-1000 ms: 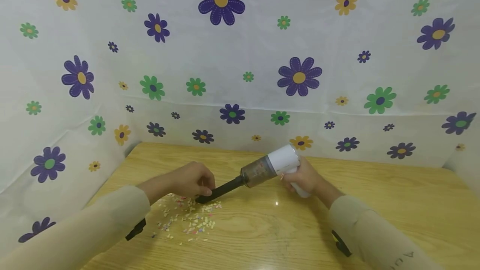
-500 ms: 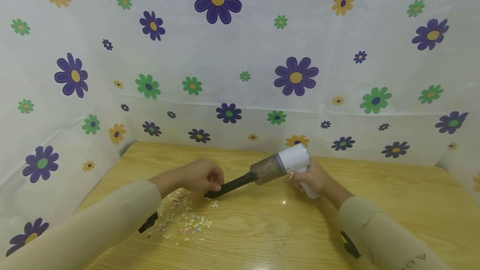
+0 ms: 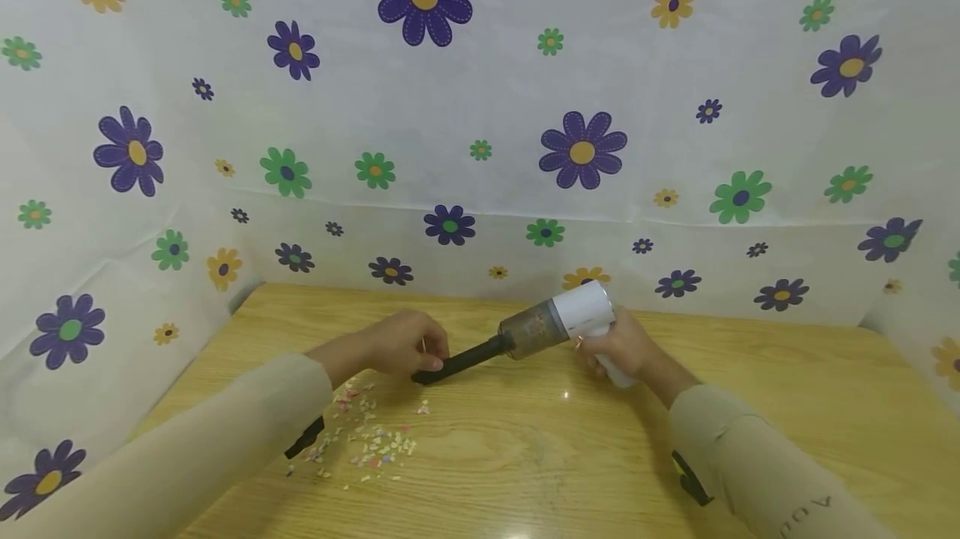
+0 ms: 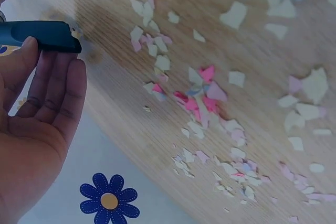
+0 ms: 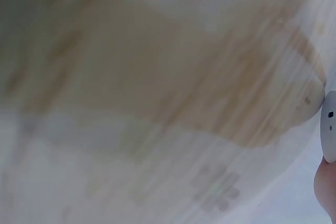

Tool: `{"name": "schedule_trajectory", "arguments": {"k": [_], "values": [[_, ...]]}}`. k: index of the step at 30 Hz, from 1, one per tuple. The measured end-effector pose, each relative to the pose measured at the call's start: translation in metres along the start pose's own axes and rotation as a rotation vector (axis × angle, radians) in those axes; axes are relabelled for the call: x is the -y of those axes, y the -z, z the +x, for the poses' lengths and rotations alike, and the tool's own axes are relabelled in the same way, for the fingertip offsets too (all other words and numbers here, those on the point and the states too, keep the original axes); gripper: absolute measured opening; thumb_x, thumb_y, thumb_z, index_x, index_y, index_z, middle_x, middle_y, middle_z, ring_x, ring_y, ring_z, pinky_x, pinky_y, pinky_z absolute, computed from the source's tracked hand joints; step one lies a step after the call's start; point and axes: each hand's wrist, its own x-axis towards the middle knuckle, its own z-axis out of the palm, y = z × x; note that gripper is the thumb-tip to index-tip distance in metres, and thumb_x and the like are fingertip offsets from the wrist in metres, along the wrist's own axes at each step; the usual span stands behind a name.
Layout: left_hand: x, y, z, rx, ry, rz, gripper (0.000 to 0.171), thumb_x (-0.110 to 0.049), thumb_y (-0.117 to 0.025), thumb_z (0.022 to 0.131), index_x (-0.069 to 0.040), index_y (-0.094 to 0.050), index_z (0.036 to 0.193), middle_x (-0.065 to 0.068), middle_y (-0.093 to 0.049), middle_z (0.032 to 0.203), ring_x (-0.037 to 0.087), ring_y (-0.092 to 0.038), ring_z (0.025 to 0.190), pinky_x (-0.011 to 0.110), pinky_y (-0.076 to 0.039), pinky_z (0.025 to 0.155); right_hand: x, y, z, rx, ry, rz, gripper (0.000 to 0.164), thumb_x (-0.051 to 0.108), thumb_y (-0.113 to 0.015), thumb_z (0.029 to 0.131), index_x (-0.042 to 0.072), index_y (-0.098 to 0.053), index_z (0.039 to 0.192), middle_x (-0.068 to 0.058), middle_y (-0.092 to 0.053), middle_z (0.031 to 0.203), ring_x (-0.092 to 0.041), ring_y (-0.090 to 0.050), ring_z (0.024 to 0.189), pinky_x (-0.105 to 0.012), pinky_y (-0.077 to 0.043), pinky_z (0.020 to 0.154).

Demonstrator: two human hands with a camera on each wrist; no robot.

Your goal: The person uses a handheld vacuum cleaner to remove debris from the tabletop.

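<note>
One white-and-smoky-grey cylindrical plastic handheld vacuum [image 3: 534, 329] slants over the yellowish wooden table [image 3: 487, 464], the right hand's [image 3: 624, 345] fingers curled round its white handle [image 3: 618, 372], the left hand [image 3: 405, 344] pinching its black tubular nozzle [image 3: 471, 356]. Probably light, stiff, slick; the handle seems the surest hold.

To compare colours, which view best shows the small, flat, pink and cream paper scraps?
Left wrist view: the pink and cream paper scraps appear large, their colours distinct. Head view: small specks. Right wrist view: none visible.
</note>
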Motion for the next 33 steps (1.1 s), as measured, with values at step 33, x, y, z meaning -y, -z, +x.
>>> {"name": "schedule_trajectory", "arguments": {"k": [33], "values": [[-0.014,-0.019,-0.054,0.077,-0.083,-0.199,0.004,-0.01,-0.073,0.09,-0.008,-0.072,0.086,-0.007,-0.066,0.071,0.0,-0.056,0.058,0.02,-0.051,0.061,0.008,-0.022,-0.016,0.139,0.024,0.05,0.038,0.001,-0.067,0.077,-0.005,-0.049,0.111,-0.006,-0.06,0.066,-0.015,-0.055,0.049,-0.029,-0.052,0.049]]}}
